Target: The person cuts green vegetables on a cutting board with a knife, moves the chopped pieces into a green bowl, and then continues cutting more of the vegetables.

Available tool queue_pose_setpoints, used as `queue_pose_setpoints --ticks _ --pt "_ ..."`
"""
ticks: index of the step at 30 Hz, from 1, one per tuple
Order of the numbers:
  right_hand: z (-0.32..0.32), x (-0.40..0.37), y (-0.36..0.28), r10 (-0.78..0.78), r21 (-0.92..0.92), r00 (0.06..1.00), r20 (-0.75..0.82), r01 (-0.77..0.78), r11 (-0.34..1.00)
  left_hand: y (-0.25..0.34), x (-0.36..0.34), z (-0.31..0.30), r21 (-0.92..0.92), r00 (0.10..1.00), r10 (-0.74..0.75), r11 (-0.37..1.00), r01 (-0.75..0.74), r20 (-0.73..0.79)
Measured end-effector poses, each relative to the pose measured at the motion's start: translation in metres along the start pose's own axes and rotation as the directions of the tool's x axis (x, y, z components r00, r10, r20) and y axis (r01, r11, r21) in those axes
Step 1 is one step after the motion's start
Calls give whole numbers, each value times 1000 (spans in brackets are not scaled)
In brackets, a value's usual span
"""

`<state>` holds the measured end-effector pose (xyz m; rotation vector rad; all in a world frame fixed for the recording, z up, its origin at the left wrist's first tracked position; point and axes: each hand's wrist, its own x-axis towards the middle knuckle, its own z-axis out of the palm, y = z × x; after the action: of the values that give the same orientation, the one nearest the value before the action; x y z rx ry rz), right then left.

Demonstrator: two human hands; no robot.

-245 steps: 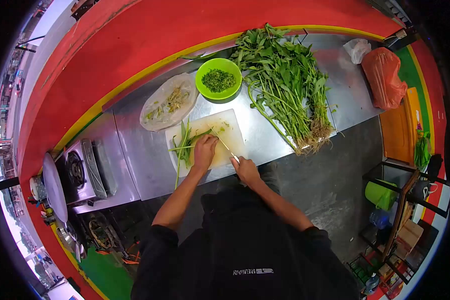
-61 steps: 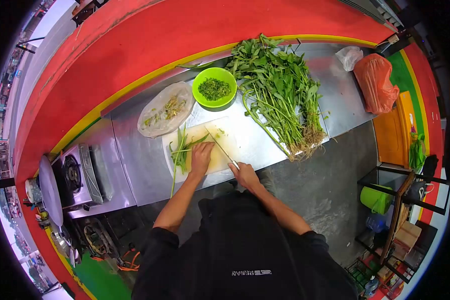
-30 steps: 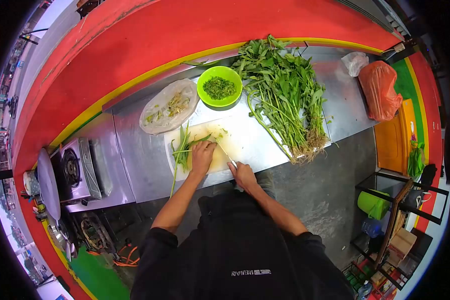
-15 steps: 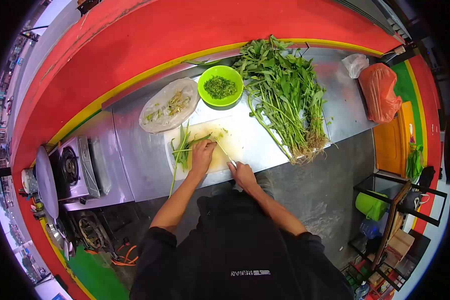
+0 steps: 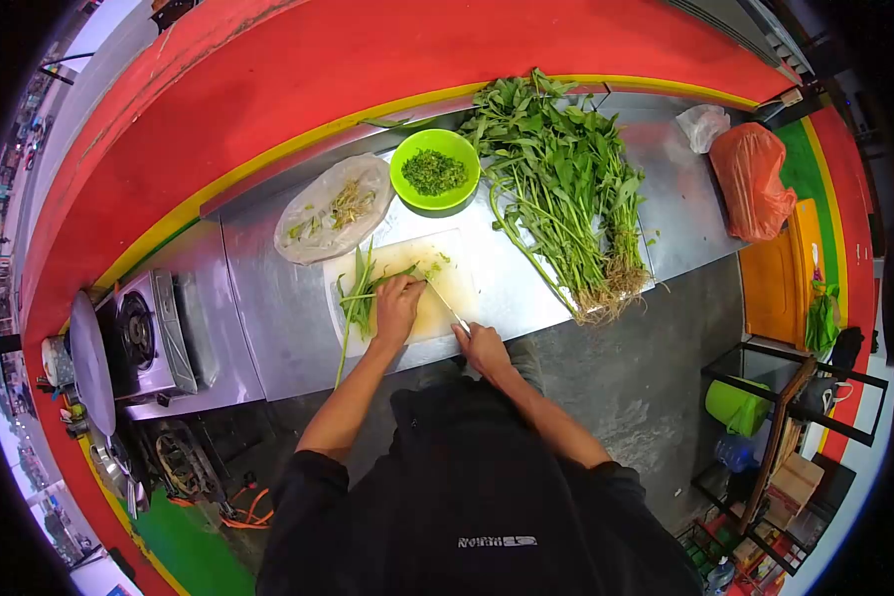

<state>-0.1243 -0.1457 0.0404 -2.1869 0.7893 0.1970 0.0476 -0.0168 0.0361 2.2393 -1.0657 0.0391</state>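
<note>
My left hand point(image 5: 397, 306) is closed on green leafy stems point(image 5: 359, 296) that lie across the white cutting board point(image 5: 447, 244). In my right hand point(image 5: 484, 350) is a knife point(image 5: 448, 307), gripped by its pale handle, its blade angled up and left close to my left fingertips. Small cut green bits lie on the board near the blade tip. Behind the board stands a lime-green bowl point(image 5: 400, 189) with chopped greens point(image 5: 434, 173) in it. Left of the bowl, a clear plastic bag point(image 5: 313, 204) carries yellowish stem scraps.
A large heap of leafy greens with roots point(image 5: 566, 179) covers the counter to the right. Farther right sit an orange plastic bag point(image 5: 750, 184) and a small clear bag point(image 5: 704, 127). A gas stove point(image 5: 147, 333) stands at the left end. A red wall point(image 5: 387, 65) runs behind.
Both hands keep nearly the same place over the board, with the knife still beside my left fingers. The whole view has shifted very slightly.
</note>
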Motion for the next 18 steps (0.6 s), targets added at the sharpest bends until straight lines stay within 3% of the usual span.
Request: queue_pose_setpoints --ticks 3,10,14,18 --pt "-1 7 -8 -12 18 1000 -19 13 1000 2 -2 -3 29 999 32 999 -31 -12" --pt "-11 2 -7 -37 81 999 24 35 996 2 -2 1 -7 998 -52 999 51 -39" --pt "-12 -6 -5 3 59 997 77 -8 998 2 -3 4 -69 995 -89 994 86 -52" --pt "-8 -4 -5 -29 -8 999 30 30 1000 1 -5 4 -57 993 -115 992 114 -14"
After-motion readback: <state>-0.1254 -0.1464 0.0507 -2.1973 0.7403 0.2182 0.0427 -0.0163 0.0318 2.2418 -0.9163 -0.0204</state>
